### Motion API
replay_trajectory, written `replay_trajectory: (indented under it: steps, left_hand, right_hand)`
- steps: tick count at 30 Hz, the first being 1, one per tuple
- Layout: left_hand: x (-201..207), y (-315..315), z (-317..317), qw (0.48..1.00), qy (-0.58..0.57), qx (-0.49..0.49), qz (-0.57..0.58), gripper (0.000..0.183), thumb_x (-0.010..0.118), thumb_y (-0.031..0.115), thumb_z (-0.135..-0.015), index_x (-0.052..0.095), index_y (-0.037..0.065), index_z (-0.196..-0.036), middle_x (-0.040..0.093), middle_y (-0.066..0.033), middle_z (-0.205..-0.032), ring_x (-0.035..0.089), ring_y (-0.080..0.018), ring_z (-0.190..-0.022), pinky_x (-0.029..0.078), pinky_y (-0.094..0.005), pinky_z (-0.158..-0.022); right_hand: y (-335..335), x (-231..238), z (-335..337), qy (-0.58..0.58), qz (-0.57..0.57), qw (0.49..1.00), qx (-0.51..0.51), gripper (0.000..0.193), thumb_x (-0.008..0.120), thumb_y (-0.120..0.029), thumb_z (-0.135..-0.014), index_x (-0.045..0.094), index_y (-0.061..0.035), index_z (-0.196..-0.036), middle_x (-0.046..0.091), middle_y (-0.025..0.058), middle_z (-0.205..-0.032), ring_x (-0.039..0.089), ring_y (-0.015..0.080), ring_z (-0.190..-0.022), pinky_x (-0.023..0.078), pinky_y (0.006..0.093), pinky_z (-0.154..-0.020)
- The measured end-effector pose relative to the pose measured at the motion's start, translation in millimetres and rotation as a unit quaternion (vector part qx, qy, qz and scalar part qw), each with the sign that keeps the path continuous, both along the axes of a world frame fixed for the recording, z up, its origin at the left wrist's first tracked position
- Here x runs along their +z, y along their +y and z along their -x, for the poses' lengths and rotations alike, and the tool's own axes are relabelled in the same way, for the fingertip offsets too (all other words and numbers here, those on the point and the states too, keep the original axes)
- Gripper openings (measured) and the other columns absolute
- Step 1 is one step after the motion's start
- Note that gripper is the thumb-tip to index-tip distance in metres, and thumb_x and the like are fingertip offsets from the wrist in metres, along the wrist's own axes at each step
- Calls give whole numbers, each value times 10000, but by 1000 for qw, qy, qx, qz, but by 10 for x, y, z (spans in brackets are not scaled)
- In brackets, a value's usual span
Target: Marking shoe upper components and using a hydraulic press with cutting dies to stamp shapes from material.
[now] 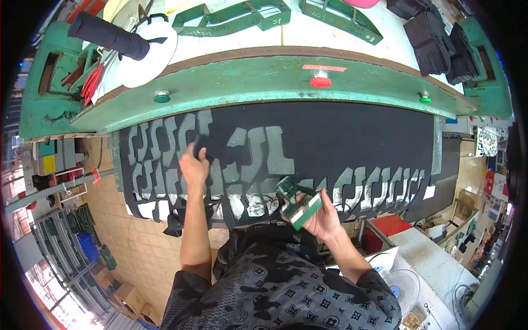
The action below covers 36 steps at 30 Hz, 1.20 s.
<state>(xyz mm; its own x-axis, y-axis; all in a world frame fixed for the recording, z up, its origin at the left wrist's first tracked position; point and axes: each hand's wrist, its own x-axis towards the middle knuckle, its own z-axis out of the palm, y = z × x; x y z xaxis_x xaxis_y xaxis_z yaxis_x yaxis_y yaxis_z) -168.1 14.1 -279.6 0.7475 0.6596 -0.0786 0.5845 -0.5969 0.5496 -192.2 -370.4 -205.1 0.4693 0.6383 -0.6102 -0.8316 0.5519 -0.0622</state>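
holds a green die (307, 213) in the right hand (324, 221), with fingers and thumb closed about the metal frame, over or just in front of the near edge of the black cloth (363, 132); cannot tell of any contact with the cloth beneath. pinches what looks like a dark piece (199, 144) between thumb and fingers of the left hand (193, 165), well apart from the die, above the left part of the cloth; cannot make out the full outline of the piece against so much black.

judging by the cloth, looks partly done. see curved openings (281, 151) cut close together across the left part and on into the middle, with grey showing through, and more in a row along the near edge to the right. as for what is left, find the broad far-right stretch unbroken, seemingly uncut. cannot tell about loose pieces lying flat among the openings.

see also, on the white top (308, 38) behind the green beam (242, 77), dark stacks (432, 47) at the right, perhaps of finished pieces, and two spare dies (231, 21) nearer the middle.
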Motion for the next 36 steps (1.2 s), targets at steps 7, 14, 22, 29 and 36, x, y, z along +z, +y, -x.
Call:
replay_trajectory:
  steps: [7, 14, 22, 29, 36]
  left_hand:
    - [193, -364, -74, 992, -86, -52, -80, 765, 883, 139, -802, 509, 61, -1465, 535, -214, -1410, 513, -432, -1324, 411, -525, -1135]
    - [83, -1090, 4, 978, -171, -119, 2, 556, 819, 122, -856, 607, 43, -1364, 592, -203, -1335, 549, -412, -1275, 446, -506, -1101]
    - [-309, -1842, 71, 933, -153, -302, 118, 794, 760, 138, -902, 393, 2, -1594, 621, -170, -1496, 527, -322, -1452, 255, -561, -1240]
    - [-274, -1867, 25, 936, -106, -332, 51, 735, 720, 234, -932, 441, 6, -1572, 595, -140, -1536, 438, -306, -1529, 207, -614, -1260]
    - [-287, -1859, 26, 931, -122, -341, 48, 701, 720, 238, -940, 470, 30, -1562, 614, -112, -1522, 443, -307, -1524, 216, -604, -1261]
  right_hand:
    - [499, -245, -1193, -81, 6, 996, -35, 1232, 509, -810, -951, 42, 114, -1618, 416, 416, -1550, 527, 464, -1425, 484, 489, -1180]
    - [337, -412, -1510, -340, 398, 830, 194, 816, 739, -483, -974, 471, 74, -1507, 679, 239, -1362, 650, 334, -1278, 570, 383, -971]
    - [190, -949, -1188, -677, 584, 393, 215, 667, 876, -151, -814, 632, -160, -1435, 622, 157, -1502, 398, 421, -1543, 126, 690, -1271]
    - [305, -978, -1246, -691, 574, 402, 176, 664, 879, -179, -812, 624, -172, -1425, 609, 172, -1522, 413, 376, -1546, 42, 730, -1256]
    - [266, -1025, -1192, -692, 570, 410, 168, 635, 885, -168, -812, 639, -113, -1395, 640, 231, -1454, 488, 366, -1494, 56, 696, -1274]
